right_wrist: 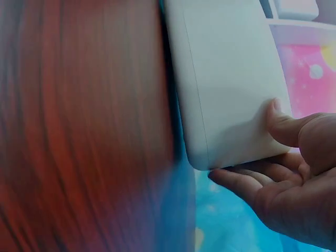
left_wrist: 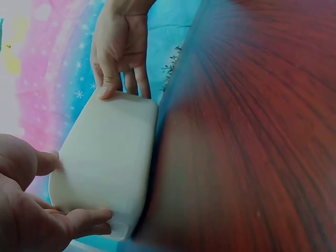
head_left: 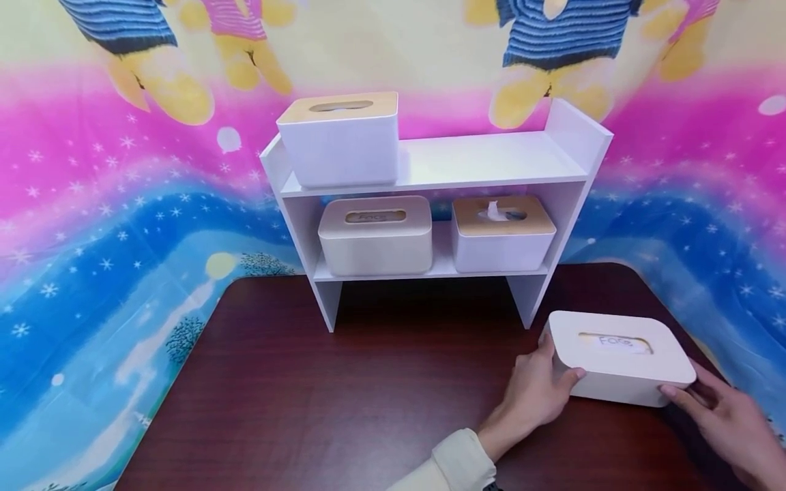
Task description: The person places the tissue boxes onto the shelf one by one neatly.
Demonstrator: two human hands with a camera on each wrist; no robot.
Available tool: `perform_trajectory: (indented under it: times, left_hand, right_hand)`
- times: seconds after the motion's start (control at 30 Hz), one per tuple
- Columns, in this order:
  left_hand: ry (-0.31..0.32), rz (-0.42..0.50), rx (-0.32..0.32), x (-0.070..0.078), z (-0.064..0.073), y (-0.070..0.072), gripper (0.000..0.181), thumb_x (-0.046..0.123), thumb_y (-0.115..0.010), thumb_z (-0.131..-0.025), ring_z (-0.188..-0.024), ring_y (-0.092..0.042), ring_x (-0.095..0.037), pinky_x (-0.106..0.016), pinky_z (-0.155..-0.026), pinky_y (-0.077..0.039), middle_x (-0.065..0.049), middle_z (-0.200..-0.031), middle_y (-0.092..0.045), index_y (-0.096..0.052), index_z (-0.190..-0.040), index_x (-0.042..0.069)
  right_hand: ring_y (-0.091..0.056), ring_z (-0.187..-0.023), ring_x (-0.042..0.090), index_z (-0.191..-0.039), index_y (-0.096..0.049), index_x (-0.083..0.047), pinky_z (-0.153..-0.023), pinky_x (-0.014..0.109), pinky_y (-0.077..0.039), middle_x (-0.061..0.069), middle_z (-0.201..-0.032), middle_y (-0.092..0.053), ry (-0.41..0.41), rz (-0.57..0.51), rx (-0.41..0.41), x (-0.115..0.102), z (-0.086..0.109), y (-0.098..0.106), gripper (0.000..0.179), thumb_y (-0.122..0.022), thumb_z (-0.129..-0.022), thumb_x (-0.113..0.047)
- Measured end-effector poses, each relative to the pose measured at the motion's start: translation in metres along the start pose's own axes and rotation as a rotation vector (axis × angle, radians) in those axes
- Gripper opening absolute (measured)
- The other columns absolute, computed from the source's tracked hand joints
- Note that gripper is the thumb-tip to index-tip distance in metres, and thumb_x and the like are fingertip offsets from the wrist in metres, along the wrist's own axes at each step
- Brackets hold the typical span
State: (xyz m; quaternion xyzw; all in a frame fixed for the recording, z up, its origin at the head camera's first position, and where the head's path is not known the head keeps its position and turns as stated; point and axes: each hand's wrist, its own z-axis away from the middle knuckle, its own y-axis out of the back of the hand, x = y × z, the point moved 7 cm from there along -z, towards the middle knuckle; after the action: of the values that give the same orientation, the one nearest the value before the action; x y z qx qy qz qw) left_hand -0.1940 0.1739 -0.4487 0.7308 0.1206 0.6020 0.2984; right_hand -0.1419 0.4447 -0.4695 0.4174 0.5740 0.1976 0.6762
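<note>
A cream tissue box with a lettered paper in its slot is at the table's right side, gripped at its two ends. My left hand holds its left end, thumb on the near side. At the right end my right hand has its thumb on the near side too. The left wrist view shows the box's plain wall between both hands. In the right wrist view the right thumb presses the wall while the fingers lie along the end. Whether the box touches the table is hard to tell.
A white two-tier shelf stands at the back of the dark table. On top is a white tissue box with wooden lid; below are a beige tissue box and a smaller wooden-lidded one. Patterned cloth hangs behind.
</note>
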Motion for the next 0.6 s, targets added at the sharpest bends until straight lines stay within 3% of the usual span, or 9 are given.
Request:
perform_trajectory:
  times: [0.07,0.13,0.2,0.23,0.27,0.43,0.53,0.6]
  left_hand:
    - [-0.022,-0.010,0.007,0.000,0.002,0.005,0.074,0.042,-0.079,-0.098,-0.117,-0.071,-0.006,-0.021,-0.088,-0.059,0.003,-0.134,-0.076,-0.046,-0.162,0.025]
    - [-0.036,-0.016,0.010,-0.001,0.004,0.011,0.074,0.041,-0.079,-0.099,-0.118,-0.071,-0.006,-0.021,-0.090,-0.059,0.003,-0.135,-0.075,-0.047,-0.163,0.024]
    - [-0.045,-0.028,0.012,-0.003,0.007,0.018,0.074,0.042,-0.078,-0.099,-0.118,-0.072,-0.007,-0.021,-0.091,-0.060,0.002,-0.135,-0.075,-0.046,-0.163,0.023]
    - [-0.052,-0.033,0.012,-0.004,0.009,0.021,0.074,0.042,-0.078,-0.100,-0.118,-0.072,-0.007,-0.021,-0.091,-0.060,0.002,-0.135,-0.075,-0.046,-0.164,0.023]
    - [-0.060,-0.033,0.013,-0.005,0.010,0.025,0.074,0.041,-0.077,-0.100,-0.117,-0.072,-0.007,-0.021,-0.091,-0.060,0.001,-0.135,-0.075,-0.046,-0.164,0.023]
    - [-0.087,-0.038,0.036,-0.011,0.017,0.042,0.073,0.041,-0.079,-0.098,-0.117,-0.073,-0.008,-0.022,-0.090,-0.060,-0.001,-0.134,-0.076,-0.050,-0.161,0.020]
    - [-0.080,-0.028,0.045,-0.015,0.021,0.052,0.072,0.039,-0.081,-0.097,-0.119,-0.072,-0.008,-0.022,-0.092,-0.060,-0.002,-0.136,-0.075,-0.053,-0.160,0.017]
    - [-0.072,-0.022,0.048,-0.018,0.024,0.058,0.071,0.037,-0.081,-0.097,-0.121,-0.071,-0.008,-0.023,-0.094,-0.060,-0.002,-0.138,-0.074,-0.053,-0.160,0.017]
  right_hand:
    - [-0.064,-0.110,0.066,-0.165,-0.023,0.009,-0.054,0.034,-0.058,0.051,-0.128,-0.059,0.005,0.053,0.008,-0.006,0.006,0.000,0.080,-0.059,-0.111,-0.039]
    - [-0.068,-0.082,0.055,-0.166,-0.021,0.007,-0.049,0.034,-0.051,0.042,-0.098,-0.070,0.012,0.095,0.009,-0.011,0.012,-0.001,0.082,-0.057,-0.112,-0.043]
    - [-0.054,-0.058,0.034,-0.166,-0.022,0.006,-0.046,0.031,-0.037,0.023,-0.064,-0.059,0.038,0.146,0.020,-0.017,0.018,-0.001,0.082,-0.055,-0.112,-0.046]
    - [-0.044,-0.052,0.025,-0.166,-0.022,0.005,-0.045,0.030,-0.031,0.013,-0.056,-0.049,0.044,0.161,0.020,-0.019,0.021,-0.001,0.082,-0.054,-0.112,-0.047]
    - [-0.036,-0.050,0.018,-0.167,-0.021,0.003,-0.045,0.031,-0.029,0.004,-0.054,-0.041,0.050,0.166,0.018,-0.022,0.023,-0.002,0.082,-0.053,-0.113,-0.048]
    - [-0.031,-0.047,0.014,-0.166,-0.028,0.002,-0.044,0.030,-0.027,-0.001,-0.054,-0.036,0.088,0.164,0.052,-0.040,0.029,-0.004,0.079,-0.057,-0.111,-0.047]
    - [-0.047,-0.051,0.013,-0.165,-0.030,0.001,-0.045,0.029,-0.030,0.003,-0.056,-0.055,0.084,0.139,0.050,-0.049,0.030,-0.006,0.079,-0.061,-0.110,-0.045]
    - [-0.064,-0.060,0.022,-0.165,-0.029,0.002,-0.046,0.029,-0.033,0.011,-0.064,-0.067,0.079,0.113,0.034,-0.054,0.031,-0.009,0.079,-0.063,-0.109,-0.044]
